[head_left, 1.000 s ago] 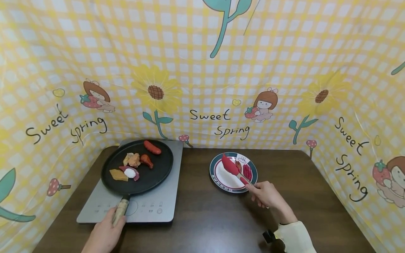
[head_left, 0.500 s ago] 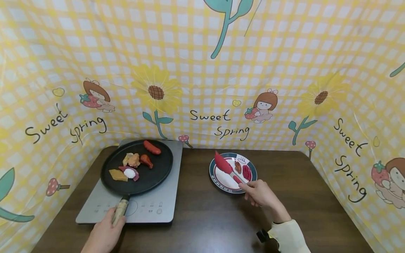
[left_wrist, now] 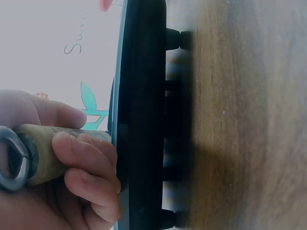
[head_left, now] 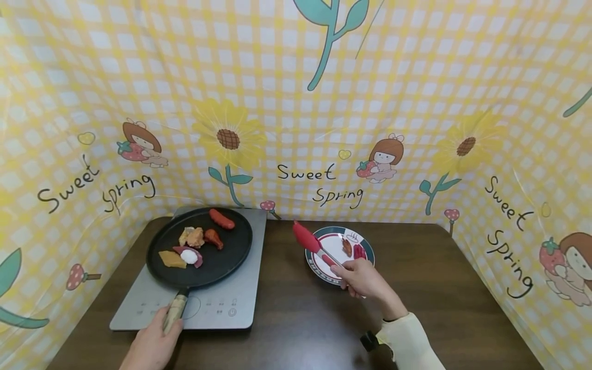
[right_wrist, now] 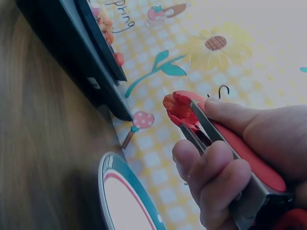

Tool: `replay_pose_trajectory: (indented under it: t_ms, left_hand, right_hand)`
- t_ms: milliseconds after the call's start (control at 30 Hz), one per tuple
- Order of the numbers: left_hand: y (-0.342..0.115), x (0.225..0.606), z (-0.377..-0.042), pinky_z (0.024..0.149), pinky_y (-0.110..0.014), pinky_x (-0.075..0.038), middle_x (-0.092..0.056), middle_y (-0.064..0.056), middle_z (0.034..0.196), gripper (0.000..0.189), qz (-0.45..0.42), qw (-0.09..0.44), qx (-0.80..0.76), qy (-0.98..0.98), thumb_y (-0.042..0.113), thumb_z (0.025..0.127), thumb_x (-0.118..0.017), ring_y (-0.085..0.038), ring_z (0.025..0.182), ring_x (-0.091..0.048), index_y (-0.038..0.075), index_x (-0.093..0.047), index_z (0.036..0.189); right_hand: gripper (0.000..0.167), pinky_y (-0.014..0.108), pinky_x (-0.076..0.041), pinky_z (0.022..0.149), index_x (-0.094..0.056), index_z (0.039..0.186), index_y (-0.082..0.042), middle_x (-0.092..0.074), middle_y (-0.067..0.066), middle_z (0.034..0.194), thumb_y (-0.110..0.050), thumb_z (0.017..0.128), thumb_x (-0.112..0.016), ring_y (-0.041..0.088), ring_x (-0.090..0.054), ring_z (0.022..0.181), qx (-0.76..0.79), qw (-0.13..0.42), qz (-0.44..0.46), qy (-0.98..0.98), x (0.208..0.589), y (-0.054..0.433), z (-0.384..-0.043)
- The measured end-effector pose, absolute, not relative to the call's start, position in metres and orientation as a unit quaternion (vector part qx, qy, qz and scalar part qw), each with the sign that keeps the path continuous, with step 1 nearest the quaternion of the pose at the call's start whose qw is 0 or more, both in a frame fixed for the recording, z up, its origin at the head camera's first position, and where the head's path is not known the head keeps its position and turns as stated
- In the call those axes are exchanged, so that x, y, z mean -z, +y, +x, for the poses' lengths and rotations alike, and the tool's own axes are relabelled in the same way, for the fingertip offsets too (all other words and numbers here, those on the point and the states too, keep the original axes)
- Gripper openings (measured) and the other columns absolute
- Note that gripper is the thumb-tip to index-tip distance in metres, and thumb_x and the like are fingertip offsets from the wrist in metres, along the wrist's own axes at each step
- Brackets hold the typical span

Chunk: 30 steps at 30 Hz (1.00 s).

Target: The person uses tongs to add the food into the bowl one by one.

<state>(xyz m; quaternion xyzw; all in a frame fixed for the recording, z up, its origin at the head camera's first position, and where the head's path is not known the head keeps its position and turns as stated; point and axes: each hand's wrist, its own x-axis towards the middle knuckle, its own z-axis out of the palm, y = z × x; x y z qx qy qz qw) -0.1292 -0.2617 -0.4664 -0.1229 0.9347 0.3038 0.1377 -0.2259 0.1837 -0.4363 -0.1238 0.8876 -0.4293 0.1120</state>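
Note:
My left hand [head_left: 152,336] grips the wooden handle [head_left: 174,311] of a black frying pan [head_left: 231,262] at the left in the head view. A metal ring hangs at the handle's end in the left wrist view. With my right hand [head_left: 367,282] I hold tongs [head_left: 309,239] with red tips, angled left over the plate's edge. In the right wrist view an orange-red piece of food [right_wrist: 170,102] shows between the tong tips; its kind I cannot tell. On the patterned plate [head_left: 334,241] lie a brown piece [head_left: 347,247] and a red piece [head_left: 359,251].
The pan sits on a silver induction cooktop [head_left: 213,321]. In it are a sausage [head_left: 222,219], a drumstick [head_left: 214,239], a fried chunk [head_left: 193,236], a yellow slice [head_left: 172,259] and a purple-and-white piece [head_left: 188,256]. A checked cloth [head_left: 296,128] surrounds the dark table [head_left: 296,318].
My right hand has moved left with the tongs, from over the middle of the plate to its left edge. The left hand keeps its hold on the pan handle.

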Motion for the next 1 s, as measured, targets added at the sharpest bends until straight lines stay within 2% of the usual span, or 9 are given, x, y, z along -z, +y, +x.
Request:
replay_pose_trajectory:
  t_ms: [233,433,700,1000]
  left_hand:
    - [-0.261,0.466,-0.129,0.064,-0.043,-0.043,-0.051,-0.037,0.106,0.071,-0.129,0.140,-0.302,0.934,0.042,0.095,-0.042,-0.030,0.074,-0.050,-0.014,-0.025,0.134]
    - [-0.261,0.466,-0.129,0.064,-0.042,-0.042,-0.051,-0.036,0.105,0.071,-0.131,0.141,-0.303,0.934,0.043,0.095,-0.042,-0.030,0.074,-0.050,-0.014,-0.025,0.134]
    - [-0.261,0.468,-0.129,0.063,-0.041,-0.042,-0.051,-0.035,0.104,0.070,-0.132,0.145,-0.308,0.931,0.042,0.096,-0.041,-0.029,0.073,-0.050,-0.014,-0.025,0.134]
    - [-0.262,0.468,-0.133,0.064,-0.041,-0.043,-0.050,-0.037,0.108,0.072,-0.140,0.155,-0.313,0.927,0.043,0.096,-0.041,-0.029,0.075,-0.050,-0.014,-0.023,0.136]
  right_hand:
    - [0.037,0.027,-0.041,0.039,-0.065,0.073,-0.010,-0.059,0.007,0.059,-0.042,0.091,-0.060,0.013,-0.048,0.038,0.425,0.117,-0.143,0.886,0.431,0.165,-0.231]
    - [0.037,0.026,-0.039,0.038,-0.066,0.074,-0.009,-0.060,0.008,0.059,-0.043,0.090,-0.061,0.013,-0.047,0.038,0.426,0.136,-0.149,0.882,0.425,0.146,-0.236]
    - [0.041,0.024,-0.037,0.039,-0.067,0.072,-0.014,-0.061,0.010,0.060,-0.052,0.084,-0.064,0.015,-0.048,0.039,0.427,0.159,-0.147,0.878,0.423,0.119,-0.240]
    - [0.036,0.026,-0.036,0.040,-0.068,0.072,-0.013,-0.062,0.016,0.064,-0.048,0.084,-0.067,0.016,-0.047,0.041,0.439,0.182,-0.141,0.869,0.420,0.088,-0.243]
